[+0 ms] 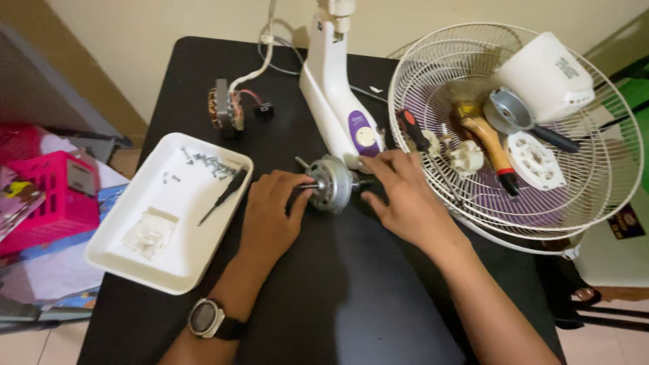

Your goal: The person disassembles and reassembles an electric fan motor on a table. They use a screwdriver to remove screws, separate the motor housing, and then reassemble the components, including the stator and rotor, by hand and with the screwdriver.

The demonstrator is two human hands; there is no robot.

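Observation:
A round silver motor rotor housing [336, 181] with a thin shaft lies on the black table [351, 304] between my hands. My left hand [270, 209], with a watch on its wrist, grips the shaft end on the motor's left side. My right hand [399, 196] rests against the motor's right side, fingers curled on its other shaft end. Just behind stands the white and purple fan body [338, 101].
A white tray [122, 257] at the left holds several screws, a small black screwdriver [225, 195] and a white plastic part. A copper-wound stator [226, 108] lies behind it. At the right a white fan grille [595, 196] holds screwdrivers, a white cover and plastic parts. A pink basket [54, 196] sits off the table's left.

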